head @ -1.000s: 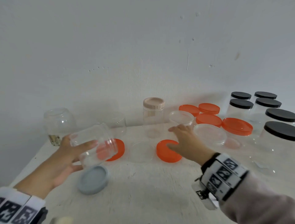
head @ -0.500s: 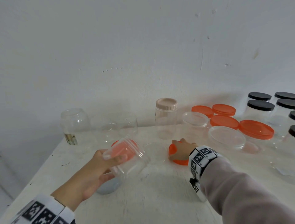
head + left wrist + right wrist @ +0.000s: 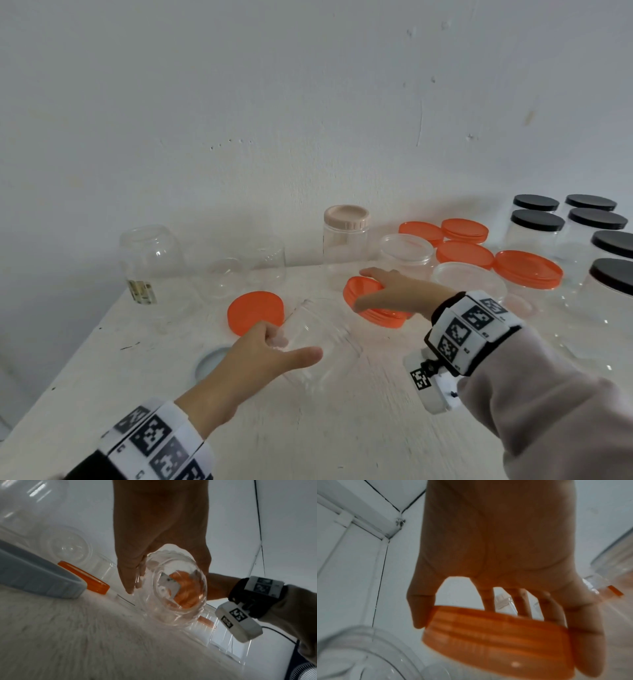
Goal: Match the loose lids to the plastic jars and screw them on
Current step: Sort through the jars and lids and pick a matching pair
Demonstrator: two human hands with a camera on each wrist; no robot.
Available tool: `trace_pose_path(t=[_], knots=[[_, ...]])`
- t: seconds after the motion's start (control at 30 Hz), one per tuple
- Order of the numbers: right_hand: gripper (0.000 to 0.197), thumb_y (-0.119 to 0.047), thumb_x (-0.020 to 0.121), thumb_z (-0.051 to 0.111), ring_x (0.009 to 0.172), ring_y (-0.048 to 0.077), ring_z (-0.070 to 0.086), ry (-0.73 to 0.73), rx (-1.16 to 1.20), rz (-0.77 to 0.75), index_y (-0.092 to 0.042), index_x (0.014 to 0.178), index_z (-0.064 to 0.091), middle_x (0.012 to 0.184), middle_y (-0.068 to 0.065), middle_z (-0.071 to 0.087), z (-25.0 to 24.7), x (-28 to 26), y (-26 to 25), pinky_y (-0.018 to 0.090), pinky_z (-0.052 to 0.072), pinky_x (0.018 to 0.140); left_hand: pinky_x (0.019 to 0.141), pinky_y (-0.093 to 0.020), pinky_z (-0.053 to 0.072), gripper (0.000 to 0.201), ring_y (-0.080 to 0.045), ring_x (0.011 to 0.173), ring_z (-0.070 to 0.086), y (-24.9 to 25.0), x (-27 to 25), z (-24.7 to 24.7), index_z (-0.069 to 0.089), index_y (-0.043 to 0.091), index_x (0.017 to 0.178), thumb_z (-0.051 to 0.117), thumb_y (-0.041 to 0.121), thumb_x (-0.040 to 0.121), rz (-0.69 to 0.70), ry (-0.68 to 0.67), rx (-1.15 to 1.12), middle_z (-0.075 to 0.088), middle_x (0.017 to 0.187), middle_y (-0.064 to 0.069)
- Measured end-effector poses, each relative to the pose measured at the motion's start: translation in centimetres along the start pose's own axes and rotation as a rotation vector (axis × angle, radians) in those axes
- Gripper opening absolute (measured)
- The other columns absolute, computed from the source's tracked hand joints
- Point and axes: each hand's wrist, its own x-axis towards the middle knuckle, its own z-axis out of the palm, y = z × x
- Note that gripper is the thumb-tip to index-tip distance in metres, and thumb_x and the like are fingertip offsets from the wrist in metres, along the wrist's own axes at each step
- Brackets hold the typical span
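Orange ribbed plastic fills the right hand point(image 3: 496, 563): thumb on one side of the rim and fingers point(image 3: 583, 639) curled over the other clamp the orange lid point(image 3: 498, 641), tilted on edge rather than flat. In the head view this lid point(image 3: 368, 298) sits just right of frame centre, one side raised off the white table point(image 3: 308, 428); whether its low edge touches the surface cannot be told. The tilt suggests a lift toward a jar mouth.

Left of it, the left hand point(image 3: 246, 363) grips a clear jar point(image 3: 320, 342) around its body, thumb across the near side. The jar is canted, apparently with its mouth toward the lid, which would present the thread for capping. In the left wrist view the jar point(image 3: 173, 586) shows its base to the camera, with orange visible through it.

A second orange lid point(image 3: 255, 310) lies flat left of centre, and a grey lid point(image 3: 210, 359) lies partly hidden behind the left hand. Lidless clear jars point(image 3: 150, 260) stand at mid left. A beige-capped jar point(image 3: 346, 240) stands at centre rear. Orange-lidded tubs point(image 3: 527, 274) and black-lidded jars point(image 3: 536, 222) occupy the right side.
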Motion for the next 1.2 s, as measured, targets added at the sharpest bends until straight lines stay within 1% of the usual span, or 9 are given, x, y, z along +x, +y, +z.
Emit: trace_pose_path(t=[0.07, 0.2, 0.43, 0.67, 0.8, 0.93, 1.0, 1.07, 1.2], knots=[[0.086, -0.051, 0.074, 0.071, 0.119, 0.029, 0.046, -0.018, 0.079, -0.053, -0.045, 0.146, 0.025, 0.14, 0.0, 0.034, -0.8, -1.0, -0.3, 0.037, 0.053, 0.08, 0.072, -0.021, 0.04, 0.095, -0.004, 0.099, 0.052, 0.0, 0.3, 0.7, 0.048, 0.028, 0.107, 0.078, 0.078, 0.032, -0.01, -0.018, 0.017, 0.053, 0.11, 0.012], [0.084, -0.046, 0.074, 0.076, 0.104, 0.017, 0.052, -0.088, 0.15, -0.143, -0.047, 0.143, 0.029, 0.13, -0.004, 0.041, -1.6, -2.8, -0.8, 0.036, 0.055, 0.082, 0.089, -0.027, 0.043, 0.101, -0.009, 0.112, 0.049, -0.1, 0.7, 1.9, 0.036, 0.037, 0.126, 0.078, 0.07, 0.041, 0.023, -0.088, 0.058, 0.047, 0.125, 0.01], [0.095, -0.06, 0.06, 0.077, 0.118, 0.024, 0.047, -0.153, -0.001, -0.182, -0.054, 0.141, 0.026, 0.136, -0.007, 0.034, -1.4, -4.5, -2.2, 0.039, 0.053, 0.092, 0.106, -0.033, 0.038, 0.11, -0.012, 0.126, 0.041, 0.2, 0.7, 1.4, 0.023, 0.032, 0.142, 0.079, 0.065, 0.053, 0.107, -0.178, 0.136, 0.037, 0.139, 0.011], [0.093, -0.059, 0.065, 0.078, 0.12, 0.026, 0.046, -0.154, -0.163, -0.21, -0.053, 0.141, 0.024, 0.135, -0.009, 0.032, -1.1, -5.0, -3.9, 0.037, 0.051, 0.092, 0.083, -0.018, 0.038, 0.118, -0.006, 0.109, 0.044, 1.1, 1.2, 0.4, 0.012, 0.03, 0.146, 0.09, 0.039, 0.059, 0.066, -0.265, 0.231, 0.041, 0.118, 0.024], [0.094, -0.061, 0.065, 0.077, 0.117, 0.025, 0.046, -0.152, -0.242, -0.233, -0.053, 0.141, 0.022, 0.13, -0.011, 0.032, -1.0, -5.3, -4.9, 0.035, 0.05, 0.089, 0.095, -0.023, 0.035, 0.12, -0.006, 0.118, 0.037, 0.7, 0.8, 0.8, 0.007, 0.024, 0.148, 0.09, 0.033, 0.062, 0.095, -0.307, 0.301, 0.034, 0.135, 0.016], [0.097, -0.064, 0.065, 0.075, 0.119, 0.026, 0.045, -0.18, -0.331, -0.249, -0.052, 0.143, 0.019, 0.135, -0.009, 0.03, -0.4, -5.4, -5.9, 0.042, 0.048, 0.095, 0.106, -0.029, 0.042, 0.102, -0.009, 0.122, 0.047, 0.9, 0.4, 1.1, 0.024, 0.025, 0.144, 0.088, 0.019, 0.065, 0.131, -0.337, 0.292, 0.045, 0.137, 0.006], [0.098, -0.065, 0.065, 0.075, 0.12, 0.026, 0.044, -0.204, -0.383, -0.26, -0.053, 0.143, 0.018, 0.136, -0.009, 0.029, -0.1, -5.4, -6.5, 0.043, 0.047, 0.096, 0.087, -0.009, 0.047, 0.072, 0.007, 0.103, 0.056, 1.2, 0.4, 1.0, 0.043, 0.037, 0.121, 0.084, 0.007, 0.069, 0.174, -0.386, 0.257, 0.056, 0.121, 0.005], [0.097, -0.063, 0.066, 0.075, 0.121, 0.026, 0.043, -0.228, -0.426, -0.271, -0.054, 0.143, 0.018, 0.133, -0.009, 0.03, 0.3, -5.3, -7.1, 0.043, 0.047, 0.095, 0.068, 0.0, 0.044, 0.063, 0.02, 0.086, 0.056, 1.4, 0.4, 0.8, 0.044, 0.042, 0.103, 0.08, -0.001, 0.072, 0.198, -0.421, 0.188, 0.057, 0.11, 0.013], [0.097, -0.059, 0.067, 0.077, 0.123, 0.026, 0.042, -0.257, -0.514, -0.295, -0.054, 0.144, 0.018, 0.134, -0.01, 0.03, 0.7, -5.1, -7.9, 0.042, 0.044, 0.095, 0.08, -0.007, 0.044, 0.077, 0.006, 0.109, 0.054, 1.2, 0.3, 0.8, 0.04, 0.043, 0.122, 0.08, -0.001, 0.073, 0.182, -0.423, 0.051, 0.055, 0.126, 0.013]])
